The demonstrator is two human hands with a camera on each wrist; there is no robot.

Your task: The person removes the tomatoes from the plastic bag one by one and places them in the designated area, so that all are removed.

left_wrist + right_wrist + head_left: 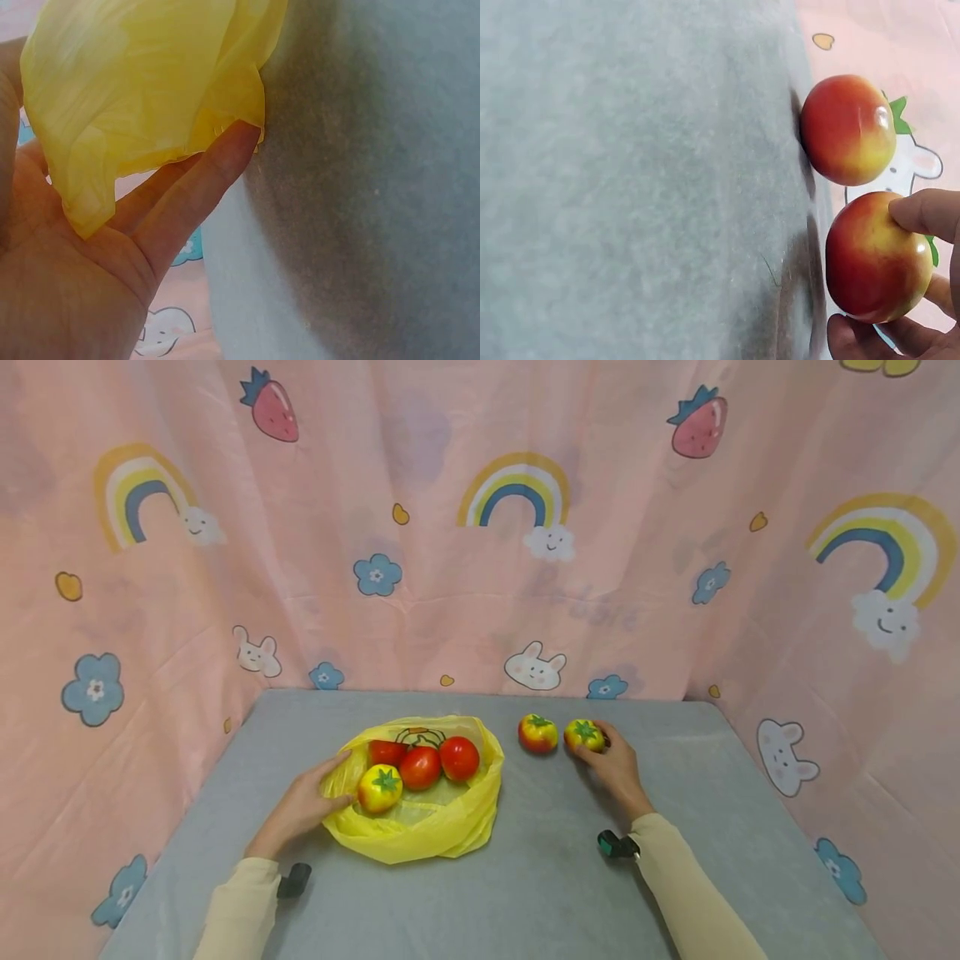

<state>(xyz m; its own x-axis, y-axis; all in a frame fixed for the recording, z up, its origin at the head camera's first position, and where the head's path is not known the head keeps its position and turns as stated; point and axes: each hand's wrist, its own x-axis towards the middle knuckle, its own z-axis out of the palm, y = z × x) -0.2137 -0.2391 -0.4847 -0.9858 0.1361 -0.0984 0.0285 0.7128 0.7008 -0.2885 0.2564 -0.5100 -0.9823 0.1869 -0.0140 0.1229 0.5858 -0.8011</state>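
The right hand is grasping a fruit, probably needing gentle, even pressure; the left hand is holding the bag, ideally spreading its mouth wide.

The crumpled plastic bag is solid yellow. Round, glossy yellow-red fruits carry green crowns; round, glossy tomatoes are red. The pink fabric curtain bears rainbows, strawberries, blue flowers.
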